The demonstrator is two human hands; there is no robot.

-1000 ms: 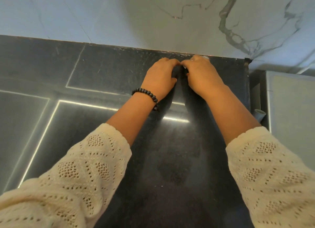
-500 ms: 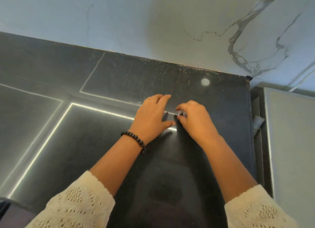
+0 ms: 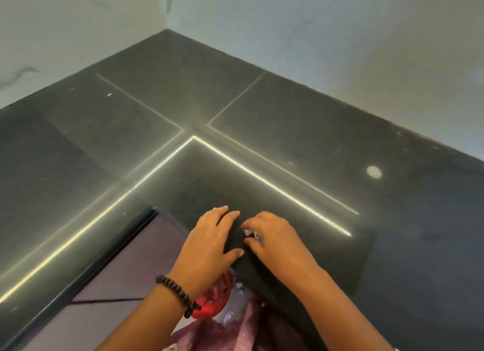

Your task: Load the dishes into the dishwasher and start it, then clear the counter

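This is a home kitchen. A dark, polished stone L-shaped tabletop (image 3: 262, 109) runs into a corner, its slabs meeting at thin seams, and reflects bright strip lighting. Pale marble-look wall panels with grey veining (image 3: 340, 36) rise behind it as a backsplash. Below the tabletop's edge lies mauve tiled floor (image 3: 125, 280).

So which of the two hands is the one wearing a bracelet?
The left hand: a dark beaded bracelet circles its wrist. The right hand has a bare wrist, and a small crinkled, shiny scrap shows at its fingertips.
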